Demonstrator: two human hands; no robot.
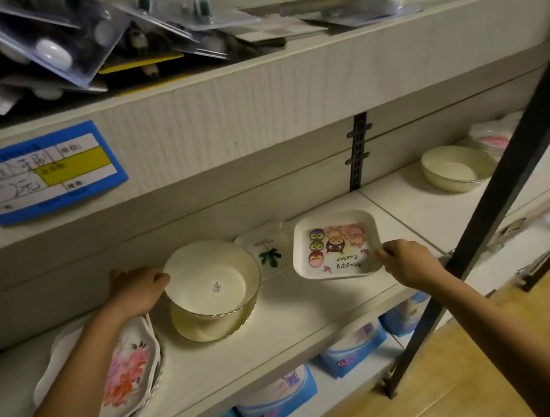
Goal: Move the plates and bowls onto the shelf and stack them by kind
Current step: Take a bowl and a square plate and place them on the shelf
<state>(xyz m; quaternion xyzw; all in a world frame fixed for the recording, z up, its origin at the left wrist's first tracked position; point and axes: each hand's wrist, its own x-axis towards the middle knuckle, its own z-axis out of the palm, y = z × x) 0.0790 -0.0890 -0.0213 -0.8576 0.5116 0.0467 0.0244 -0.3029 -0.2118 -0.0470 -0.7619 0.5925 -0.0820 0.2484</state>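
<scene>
My left hand (137,287) grips the left rim of a cream bowl (211,277), which is tilted and sits in another cream bowl (211,327) on the middle shelf (295,312). My right hand (406,260) pinches the right front edge of a square plate (336,244) printed with cartoon owls and "Happy Easter". A small square leaf plate (266,248) lies between the bowls and that plate. Under my left forearm lies a stack of flower plates (127,372). Further right on the shelf stand another cream bowl (456,169) and a pile of pink-patterned plates (492,140).
The upper shelf (253,87) overhangs closely, loaded with blister packs (53,51), and carries a blue price tag (40,173). A black diagonal metal bar (492,204) crosses at the right. Blue XL packages (278,396) fill the shelf below. Wooden floor (474,374) lies at the lower right.
</scene>
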